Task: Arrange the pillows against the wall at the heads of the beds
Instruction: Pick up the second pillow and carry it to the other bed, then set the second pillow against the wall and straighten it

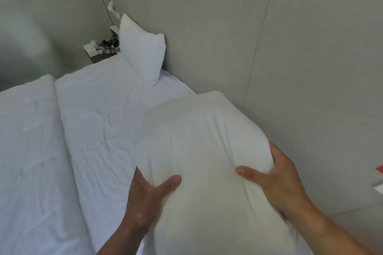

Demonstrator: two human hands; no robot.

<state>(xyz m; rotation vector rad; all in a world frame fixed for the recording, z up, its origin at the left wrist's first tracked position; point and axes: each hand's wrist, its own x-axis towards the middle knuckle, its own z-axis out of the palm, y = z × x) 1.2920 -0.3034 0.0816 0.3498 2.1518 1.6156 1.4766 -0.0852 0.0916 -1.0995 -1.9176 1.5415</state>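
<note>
I am mid-placement with the plump off-white fabric pillow: my left hand and right hand each clench a near corner, thumbs pressed into the cloth. It hangs over the head edge of the white-sheeted bed, close to the pale panelled wall. Next, I judge, I must stand it against that wall, like the smaller white pillow leaning at the far corner.

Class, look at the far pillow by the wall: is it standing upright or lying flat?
Upright. The far pillow stands on end on the bed, leaning against the wall.
</note>
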